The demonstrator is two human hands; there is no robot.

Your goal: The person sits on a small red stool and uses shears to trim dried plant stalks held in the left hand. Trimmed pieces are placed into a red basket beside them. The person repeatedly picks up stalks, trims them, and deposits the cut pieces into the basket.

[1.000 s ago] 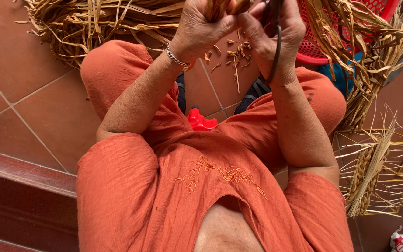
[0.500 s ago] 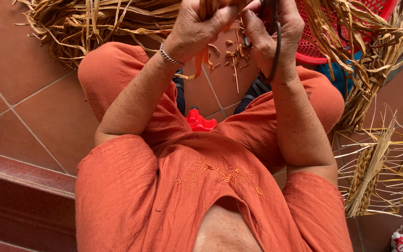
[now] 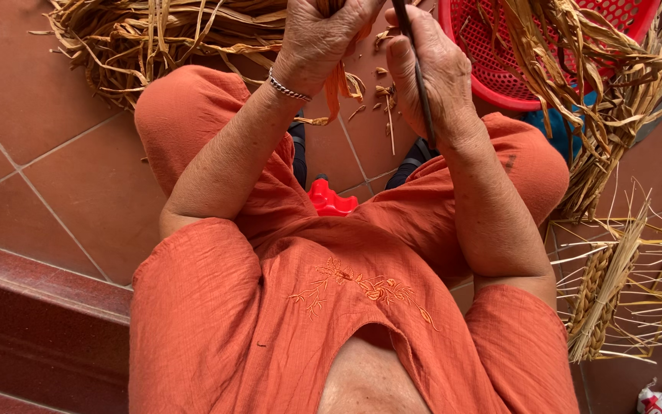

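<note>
My left hand (image 3: 323, 34) is closed around a bunch of dry tan straw strands (image 3: 339, 80) that hang down from the fist; a silver bracelet sits on that wrist. Close beside it, my right hand (image 3: 430, 73) grips a thin dark tool handle (image 3: 420, 84) that runs down along the palm; its tip is cut off by the top edge. Both hands are raised above my knees, which are covered in orange cloth. Small straw scraps (image 3: 381, 92) lie on the tiles between my knees.
A pile of dry straw (image 3: 162, 38) lies at the upper left. A red plastic basket (image 3: 499, 69) with straw stands at the upper right. A braided straw piece (image 3: 607, 284) lies at the right. A small red plastic object (image 3: 329, 201) sits between my legs. A dark red step (image 3: 32, 314) runs along the lower left.
The view has shifted slightly, so both hands sit a little higher and nearer the top edge. The straw strands under my left hand now hang lower.
</note>
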